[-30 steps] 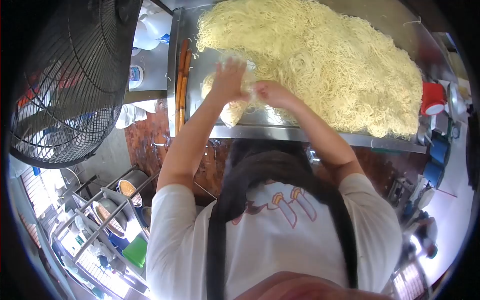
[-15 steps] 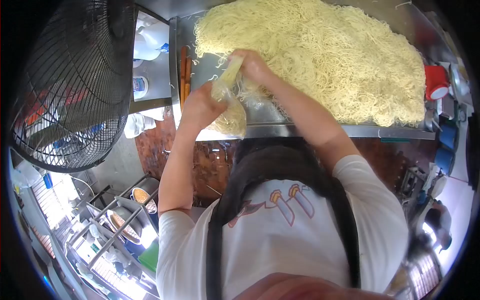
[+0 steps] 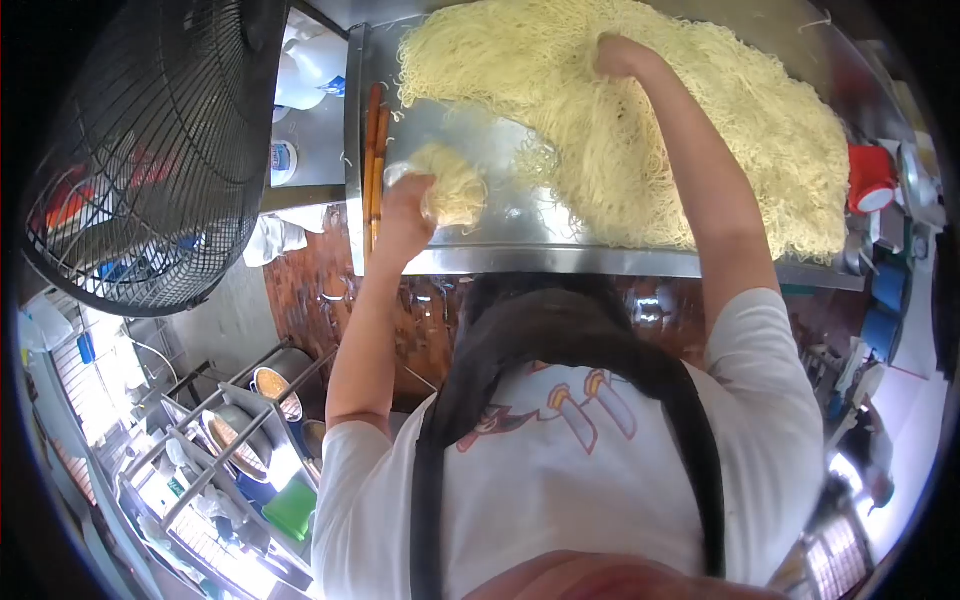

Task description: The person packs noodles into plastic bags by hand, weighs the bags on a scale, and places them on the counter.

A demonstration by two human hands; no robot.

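A large heap of pale yellow noodles (image 3: 720,150) spreads over the metal table (image 3: 530,235). At the table's left side, my left hand (image 3: 406,215) is closed on the edge of a clear plastic bag (image 3: 460,190) with noodles in it. The bag rests on the metal surface. Farther away, my right hand (image 3: 618,57) reaches into the upper part of the heap. Its fingers are curled into the noodles, and their tips are hidden.
Two brown wooden rods (image 3: 376,165) lie along the table's left edge. A big black fan (image 3: 150,160) stands at left. A red container (image 3: 870,178) is beyond the table's right end. Below left, a metal rack (image 3: 215,440) holds pots. Someone (image 3: 875,455) is at far right.
My right hand has left the bag's neck and moved right and away into the heap. The bag, gripped by both hands before, now lies lower and wider on the table under my left hand.
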